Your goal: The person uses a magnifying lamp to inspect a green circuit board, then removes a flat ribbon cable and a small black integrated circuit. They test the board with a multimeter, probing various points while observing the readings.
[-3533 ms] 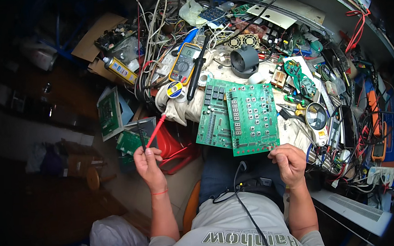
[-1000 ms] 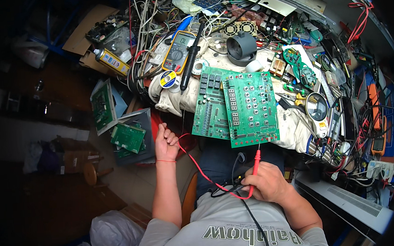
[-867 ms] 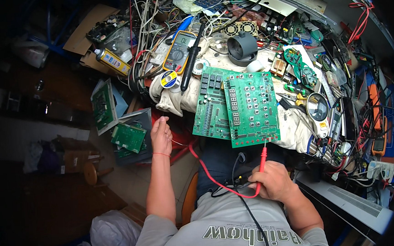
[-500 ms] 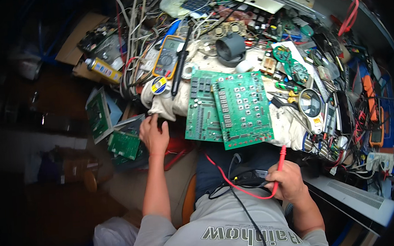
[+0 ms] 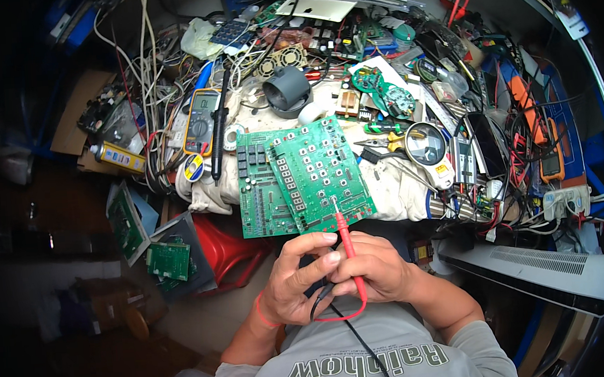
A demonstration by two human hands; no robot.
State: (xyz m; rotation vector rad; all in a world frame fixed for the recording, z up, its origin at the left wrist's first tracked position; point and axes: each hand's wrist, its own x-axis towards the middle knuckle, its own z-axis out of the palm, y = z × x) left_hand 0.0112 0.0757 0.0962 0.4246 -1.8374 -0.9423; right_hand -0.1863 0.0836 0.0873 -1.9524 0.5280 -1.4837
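Observation:
Both my hands meet in front of my chest, just short of the bench edge. My right hand [image 5: 379,266] grips a red test probe [image 5: 349,249], its tip over the lower part of a green circuit board [image 5: 346,175] with push buttons and a digit display; contact of the tip cannot be told. Close against it, my left hand [image 5: 291,284] has its fingers bent round a black test probe [image 5: 325,292], mostly hidden between the hands. A second green board [image 5: 253,192] lies partly under the first. Beyond stands a yellow-edged multimeter [image 5: 201,123] with its display lit.
A magnifying glass [image 5: 426,143], yellow-handled pliers [image 5: 386,142] and a solder reel [image 5: 194,168] lie around the boards. Behind them are a grey cylinder [image 5: 286,88] and heaps of cables and parts. A red stool [image 5: 226,253] stands below at left.
My left hand has come from the bench edge at left to meet the right hand. The red probe has risen to point over the button board. The view has shifted rightward.

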